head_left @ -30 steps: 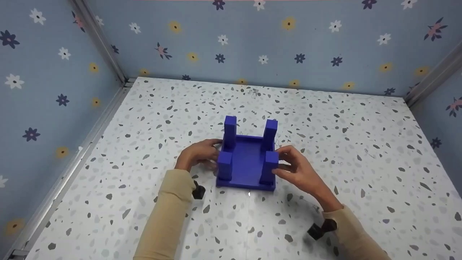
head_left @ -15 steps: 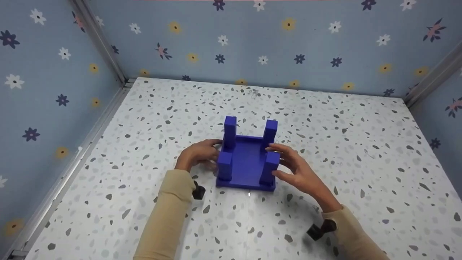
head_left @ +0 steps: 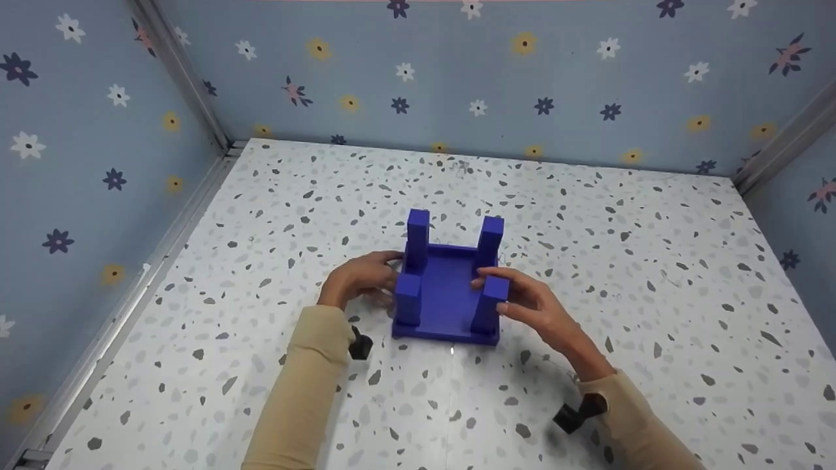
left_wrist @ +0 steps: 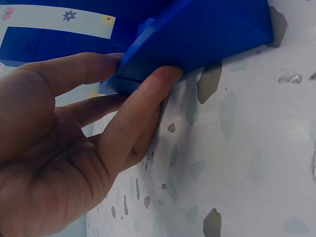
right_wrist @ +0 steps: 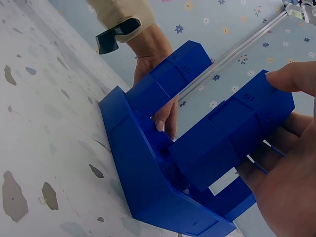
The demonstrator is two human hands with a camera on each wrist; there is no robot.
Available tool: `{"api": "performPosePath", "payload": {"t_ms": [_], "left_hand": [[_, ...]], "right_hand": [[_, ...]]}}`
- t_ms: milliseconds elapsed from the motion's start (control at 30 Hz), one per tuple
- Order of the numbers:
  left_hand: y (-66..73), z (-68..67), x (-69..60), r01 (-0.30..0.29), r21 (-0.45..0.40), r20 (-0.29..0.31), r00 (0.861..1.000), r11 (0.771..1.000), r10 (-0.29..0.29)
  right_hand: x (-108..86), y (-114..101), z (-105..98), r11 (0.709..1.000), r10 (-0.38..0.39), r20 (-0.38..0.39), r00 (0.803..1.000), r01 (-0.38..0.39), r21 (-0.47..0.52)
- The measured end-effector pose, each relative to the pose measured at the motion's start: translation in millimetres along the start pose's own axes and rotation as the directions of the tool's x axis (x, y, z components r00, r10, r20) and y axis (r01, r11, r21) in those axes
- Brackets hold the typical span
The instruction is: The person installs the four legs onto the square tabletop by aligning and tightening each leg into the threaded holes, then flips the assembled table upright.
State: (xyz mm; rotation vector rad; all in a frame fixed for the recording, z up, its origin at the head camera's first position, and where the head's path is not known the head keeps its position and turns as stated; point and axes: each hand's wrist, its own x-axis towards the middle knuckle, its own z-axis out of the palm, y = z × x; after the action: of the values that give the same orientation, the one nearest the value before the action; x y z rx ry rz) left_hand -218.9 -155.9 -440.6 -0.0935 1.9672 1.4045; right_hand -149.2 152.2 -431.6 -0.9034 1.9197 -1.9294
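Observation:
A blue square base (head_left: 447, 297) with a raised rim lies in the middle of the table, block legs standing up at its corners like a small upturned table. My right hand (head_left: 542, 313) holds the near right leg (head_left: 486, 310), thumb on the near side and fingers reaching round its far side. In the right wrist view, this leg (right_wrist: 222, 138) carries small printed marks. My left hand (head_left: 362, 277) grips the left side of the base; the left wrist view has its thumb (left_wrist: 153, 91) against the blue wall, and some fingertips are hidden.
The white speckled table (head_left: 313, 215) surrounds the base. Blue flowered panels stand at the back (head_left: 457, 78), left and right, with metal framing at the corners. A black wrist device (head_left: 578, 412) sits at the right cuff, another (head_left: 360, 344) at the left.
My right hand's fingers have moved from the base's outer right side inward around the near right leg. That leg's top has shifted slightly right. My left hand has stayed in place.

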Motion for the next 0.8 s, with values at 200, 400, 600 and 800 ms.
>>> {"api": "performPosePath", "payload": {"t_ms": [200, 400, 600, 800], "left_hand": [[1.1, -0.2, 0.0, 0.0, 0.006, 0.007, 1.0, 1.0, 0.0], [1.2, 0.0, -1.3, 0.002, 0.018, 0.003, 1.0, 1.0, -0.003], [1.5, 0.8, -0.6, 0.002, 0.017, -0.011, 1.0, 1.0, -0.002], [1.4, 1.8, -1.1, -0.008, 0.01, -0.004, 1.0, 1.0, 0.008]], "right_hand": [[0.9, -0.9, -1.7, 0.997, -0.052, 0.016, 0.999, 0.051, 0.066], [1.3, -1.3, -1.9, 1.0, -0.018, -0.005, 1.0, 0.018, 0.021], [1.8, -2.7, -2.8, 1.0, 0.021, -0.027, 0.999, -0.021, -0.007], [2.9, -3.1, -1.8, 0.99, 0.072, -0.103, 0.992, -0.084, -0.113]]}}
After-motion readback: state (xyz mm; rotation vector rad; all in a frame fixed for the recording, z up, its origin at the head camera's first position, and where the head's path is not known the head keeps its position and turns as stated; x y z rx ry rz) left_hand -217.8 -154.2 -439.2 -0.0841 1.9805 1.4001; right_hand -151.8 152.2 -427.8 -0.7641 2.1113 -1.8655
